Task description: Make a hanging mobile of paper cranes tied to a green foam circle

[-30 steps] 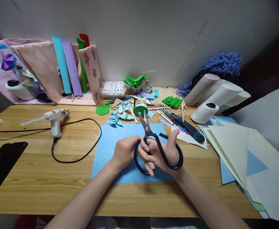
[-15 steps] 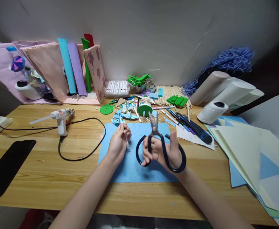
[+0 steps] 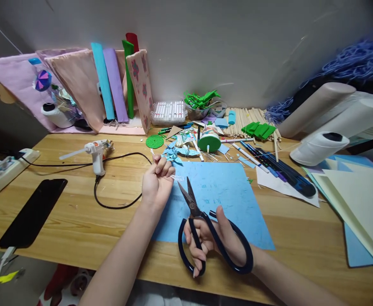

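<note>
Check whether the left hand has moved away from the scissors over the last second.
Yes. The left hand was at the scissors handles over the blue sheet; now it is off to the left at that sheet's left edge, pinching a thin strip.

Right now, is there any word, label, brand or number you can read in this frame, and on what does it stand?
None can be read.
Faint marks on the blue sheet: too blurred to read.
Printing on the marker barrels in the clear case: too small.
The scissors in the right hand, and the glue gun, show no legible brand.
</note>
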The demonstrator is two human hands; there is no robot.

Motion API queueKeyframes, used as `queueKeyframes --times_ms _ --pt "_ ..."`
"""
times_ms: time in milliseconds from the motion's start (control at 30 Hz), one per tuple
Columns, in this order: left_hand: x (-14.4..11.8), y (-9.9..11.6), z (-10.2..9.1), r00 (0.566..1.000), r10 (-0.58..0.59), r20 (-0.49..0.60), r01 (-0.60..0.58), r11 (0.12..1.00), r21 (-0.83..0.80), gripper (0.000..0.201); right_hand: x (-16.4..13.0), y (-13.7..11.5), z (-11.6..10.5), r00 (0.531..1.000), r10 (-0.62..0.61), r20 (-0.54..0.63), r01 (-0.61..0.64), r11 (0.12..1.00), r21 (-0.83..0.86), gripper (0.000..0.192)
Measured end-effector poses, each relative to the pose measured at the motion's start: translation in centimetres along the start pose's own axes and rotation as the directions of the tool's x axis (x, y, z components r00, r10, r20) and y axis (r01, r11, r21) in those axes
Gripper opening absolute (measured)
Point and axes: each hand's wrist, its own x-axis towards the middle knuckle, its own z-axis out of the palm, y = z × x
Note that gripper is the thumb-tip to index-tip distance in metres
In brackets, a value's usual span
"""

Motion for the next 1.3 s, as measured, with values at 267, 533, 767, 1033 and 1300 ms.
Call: queueKeyframes --times_ms 267,533,767,1033,1300 --pt "-0.6 0.3 0.6 0.995 0.085 0.061 -0.094 0.982 0.164 0.034 -0.5 -0.3 0.0 0.999 -0.026 0.042 0.023 0.997 0.067 0.089" --pt "-1.0 0.2 0.7 0.958 0.221 0.185 -0.275 0.892 0.360 0.034 -1.2 -0.3 -0.1 0.979 -0.129 0.157 0.115 0.989 0.092 0.094" --pt "-1.4 0.1 1.1 0.978 0.128 0.162 -0.177 0.924 0.339 0.034 0.1 0.5 -0.4 0.986 -0.033 0.165 0.014 0.993 0.115 0.094" --pt "-1.7 0.1 1.4 0.976 0.105 0.192 -0.161 0.938 0.306 0.036 0.2 0.4 -0.5 0.986 -0.012 0.165 -0.012 0.990 0.141 0.096" --pt "-1.8 0.1 1.4 0.977 0.103 0.188 -0.159 0.935 0.318 0.037 0.1 0.5 -0.3 0.987 -0.028 0.156 0.009 0.993 0.119 0.096"
